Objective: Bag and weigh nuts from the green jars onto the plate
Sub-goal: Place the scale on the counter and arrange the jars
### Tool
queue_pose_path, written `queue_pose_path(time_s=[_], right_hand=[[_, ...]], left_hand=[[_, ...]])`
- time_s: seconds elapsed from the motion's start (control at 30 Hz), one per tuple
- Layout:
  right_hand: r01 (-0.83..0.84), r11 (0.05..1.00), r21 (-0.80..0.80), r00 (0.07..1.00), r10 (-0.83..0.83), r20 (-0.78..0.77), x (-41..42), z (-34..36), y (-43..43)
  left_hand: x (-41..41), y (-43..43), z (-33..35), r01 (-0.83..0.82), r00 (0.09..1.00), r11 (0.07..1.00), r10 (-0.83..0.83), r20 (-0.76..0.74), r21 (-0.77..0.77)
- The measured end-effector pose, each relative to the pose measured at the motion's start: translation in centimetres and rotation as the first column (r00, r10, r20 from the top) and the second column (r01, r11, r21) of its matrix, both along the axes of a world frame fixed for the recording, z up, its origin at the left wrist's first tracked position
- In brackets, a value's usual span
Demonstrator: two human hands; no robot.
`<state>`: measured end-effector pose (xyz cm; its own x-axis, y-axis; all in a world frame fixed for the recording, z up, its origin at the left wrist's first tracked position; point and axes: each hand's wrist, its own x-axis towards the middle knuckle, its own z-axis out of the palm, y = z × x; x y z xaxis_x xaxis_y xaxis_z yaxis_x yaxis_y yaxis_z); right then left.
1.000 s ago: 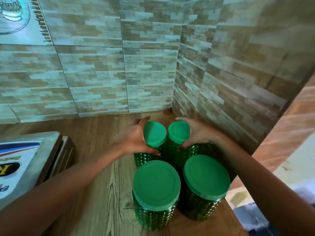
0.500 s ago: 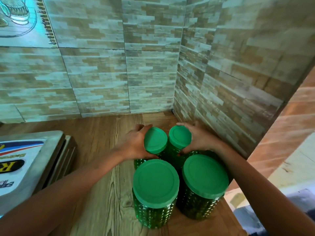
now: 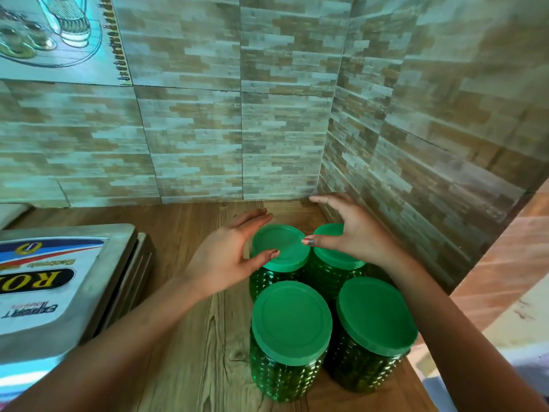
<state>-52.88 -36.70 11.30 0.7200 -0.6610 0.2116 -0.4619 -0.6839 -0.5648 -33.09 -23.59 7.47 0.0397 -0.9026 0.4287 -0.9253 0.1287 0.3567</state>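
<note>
Nearest, between the two forearms, closer to the right one: first jar (image 3: 289, 319), green, studded, see-through, round flat green lid on, upright. Touching it, just left of the right forearm: second jar (image 3: 375, 316), same kind, lid on, upright. Underneath: brown wood-grain counter (image 3: 202, 337). Left of the left forearm, well apart from the jars: grey metal machine (image 3: 59, 292), blue, red and black printed label on top. Further out, at the hands: third jar (image 3: 279, 245) and fourth jar (image 3: 335, 263), same green studded kind, lids on, side by side just behind the first pair. Left hand (image 3: 225, 257) spread and relaxed at the left edge of the third jar's lid, thumb tip lying on the lid, fingers stretched straight past its far rim, gripping nothing. Right hand (image 3: 356, 236) over the fourth jar's lid, fingers fanned apart and gently arched, thumb tip at the seam between the two far lids; contact with the lid not resolvable, nothing held. Contents not discernible through the green walls. Beyond the fingertips: corner of tan and grey stone-pattern tiled wall (image 3: 193, 129), just past the right hand. Up and left of the left hand: picture tile (image 3: 44, 34) with a line-drawn motif.
</note>
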Motion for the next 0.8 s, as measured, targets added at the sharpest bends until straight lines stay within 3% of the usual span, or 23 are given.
queue_pose_path(time_s=[0.23,0.5,0.8], right_hand=[[-0.092,0.991,-0.098,0.983,0.106,0.153,2.7,0.5,4.4],[-0.139,0.980,-0.142,0.941,0.175,0.288,8.1,0.4,13.1],[-0.190,0.967,-0.169,0.909,0.238,0.342,16.3,-1.1,24.9]], left_hand=[[1.2,4.6,0.8,-0.012,1.000,0.986,0.015,0.019,-0.169],[5.4,13.3,1.6,-0.106,0.994,0.971,0.104,-0.020,-0.217],[12.9,26.0,1.0,-0.177,0.984,0.957,0.166,-0.067,-0.232]])
